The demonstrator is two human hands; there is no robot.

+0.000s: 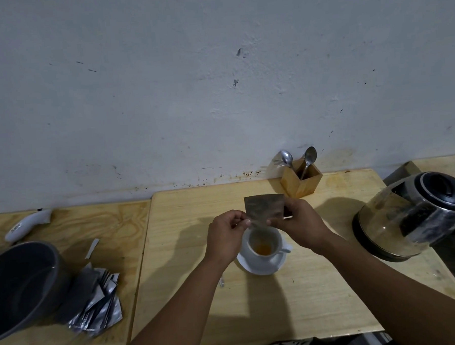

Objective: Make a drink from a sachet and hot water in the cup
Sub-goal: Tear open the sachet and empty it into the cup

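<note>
- At the far left of the frame, a dark grey bowl (pixel 21 286) sits on the wooden table (pixel 191 301), with a white handheld gadget (pixel 26 223) above it near the wall.
- Just right of the bowl lies a heap of silvery empty sachets (pixel 97 305).
- Centre frame, my left hand (pixel 225 235) pinches the lower left corner of the sachet (pixel 264 210) between thumb and forefinger, the other fingers curled in.
- The sachet hangs tilted just above the white cup (pixel 263 245), which stands on its saucer (pixel 260 267) with orange powder in the bottom.
- My right hand (pixel 300 222) pinches the sachet's right edge, fingers pressed together.
- Upper right of the hands, a wooden holder (pixel 300 181) with spoons (pixel 308 158) stands by the wall.
- At the right edge sits the glass kettle (pixel 413 215).
</note>
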